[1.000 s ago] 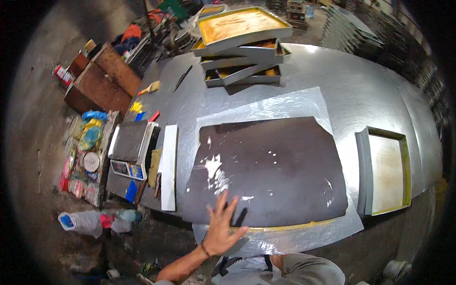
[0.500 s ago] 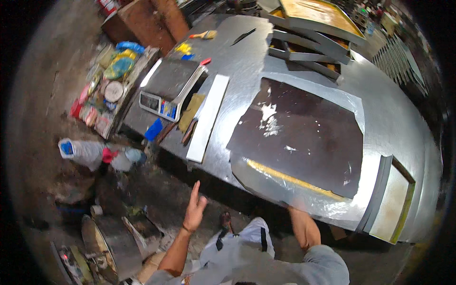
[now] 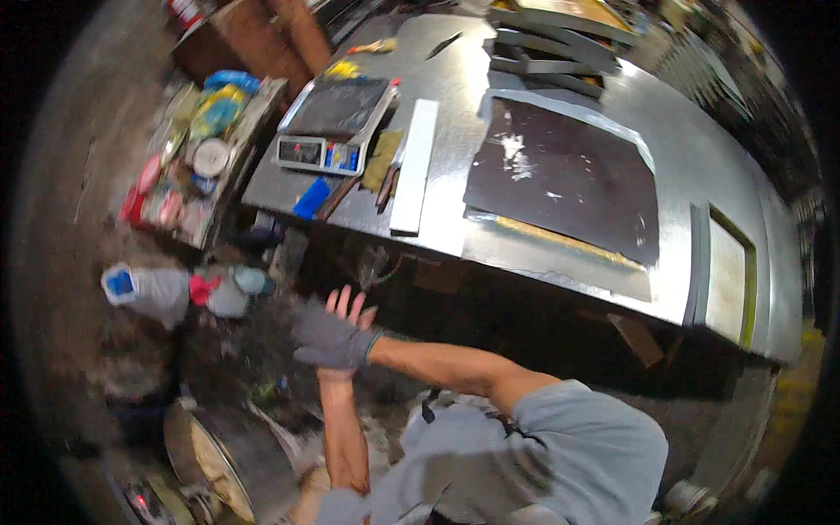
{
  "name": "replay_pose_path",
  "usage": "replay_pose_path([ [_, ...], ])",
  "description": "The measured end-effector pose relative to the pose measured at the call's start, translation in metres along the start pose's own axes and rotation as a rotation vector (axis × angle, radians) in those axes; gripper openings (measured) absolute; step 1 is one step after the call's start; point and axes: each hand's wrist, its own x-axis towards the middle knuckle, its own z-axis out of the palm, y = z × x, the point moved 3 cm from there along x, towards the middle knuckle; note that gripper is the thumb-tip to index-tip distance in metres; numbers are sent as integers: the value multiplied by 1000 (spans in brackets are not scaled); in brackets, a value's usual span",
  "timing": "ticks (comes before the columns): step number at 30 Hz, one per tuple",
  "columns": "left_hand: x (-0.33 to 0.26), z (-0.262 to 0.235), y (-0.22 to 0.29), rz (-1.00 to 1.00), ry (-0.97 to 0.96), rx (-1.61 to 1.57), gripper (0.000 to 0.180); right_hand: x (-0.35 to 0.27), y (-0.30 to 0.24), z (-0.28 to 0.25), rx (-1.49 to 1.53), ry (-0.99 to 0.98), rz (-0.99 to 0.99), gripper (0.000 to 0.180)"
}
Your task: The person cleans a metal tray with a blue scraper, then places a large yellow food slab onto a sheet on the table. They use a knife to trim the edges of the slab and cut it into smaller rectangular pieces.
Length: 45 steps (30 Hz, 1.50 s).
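Head view: we see the right hand [image 3: 325,343], wearing a grey glove [image 3: 343,337], laid across the left hand [image 3: 353,317] in front of the table [image 3: 455,166]. The left hand's bare fingers [image 3: 342,301] show spread beyond the glove, whereas we cannot tell whether the blurred gloved fingers grip anything. On the table we note a dark sheet [image 3: 577,184], right of a white bar [image 3: 415,166].
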Motion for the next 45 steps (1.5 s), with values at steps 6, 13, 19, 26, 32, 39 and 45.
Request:
replay_pose_path([
  [6, -127, -104, -28, -581, 591, -1541, 71, -24, -64, 53, 487, -976, -811, 48],
  [13, -232, 5, -137, -760, 291, -410, 81, -28, -74, -36, 1635, -2028, 99, 63],
  [19, -311, 113, -212, -926, -583, -194, 87, 144, 164, -13, 917, -778, -85, 53],
  [26, -56, 123, -95, -434, -207, -758, 70, 161, 570, -93, 792, 326, 669, 27],
  [32, 201, 192, 76, -87, -262, -631, 55, 161, 740, -162, 409, 288, 913, 69],
  [39, 294, 248, 126, -160, -167, -366, 50, 177, 742, -182, 652, 33, 980, 47],
  [45, 248, 230, 131, -217, -418, -494, 18, 150, 789, -200, 602, -15, 838, 42],
])
